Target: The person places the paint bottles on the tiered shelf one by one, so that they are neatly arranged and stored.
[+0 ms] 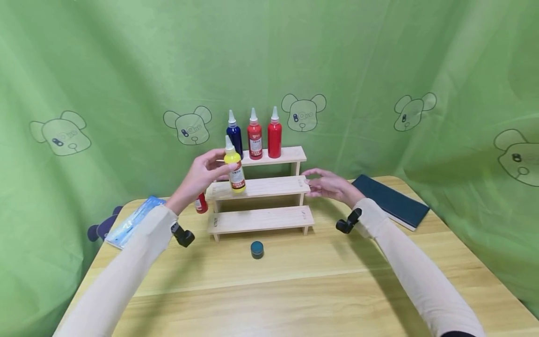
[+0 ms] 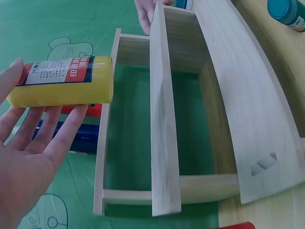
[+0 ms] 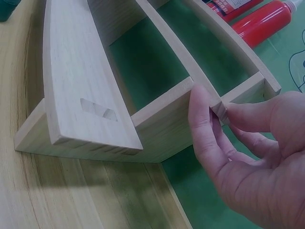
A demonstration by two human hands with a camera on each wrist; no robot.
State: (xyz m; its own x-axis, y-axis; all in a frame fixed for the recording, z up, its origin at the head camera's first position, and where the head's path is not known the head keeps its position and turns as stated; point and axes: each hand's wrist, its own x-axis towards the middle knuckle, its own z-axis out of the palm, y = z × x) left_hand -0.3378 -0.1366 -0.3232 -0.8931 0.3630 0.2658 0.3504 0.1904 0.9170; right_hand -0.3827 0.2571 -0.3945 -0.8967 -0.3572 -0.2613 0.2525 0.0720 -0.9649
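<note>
A three-step wooden rack (image 1: 257,220) stands at the table's far side. My left hand (image 1: 199,177) holds a yellow paint bottle (image 1: 236,175) upright near the left end of the middle shelf. In the left wrist view, a gap shows between the bottle's base (image 2: 107,81) and that shelf (image 2: 164,143). At the other end, my right hand (image 3: 248,162) pinches the middle shelf's corner between thumb and fingers. On the top shelf stand a dark blue bottle (image 1: 235,139) and two red bottles, one labelled (image 1: 255,142) and one plain-sided (image 1: 274,140).
Another red bottle (image 1: 201,204) is on the table left of the rack, partly hidden by my left arm. A small teal-lidded jar (image 1: 257,250) sits in front. A blue book (image 1: 134,222) lies left, a dark green notebook (image 1: 391,199) right. A green curtain (image 1: 358,61) hangs behind.
</note>
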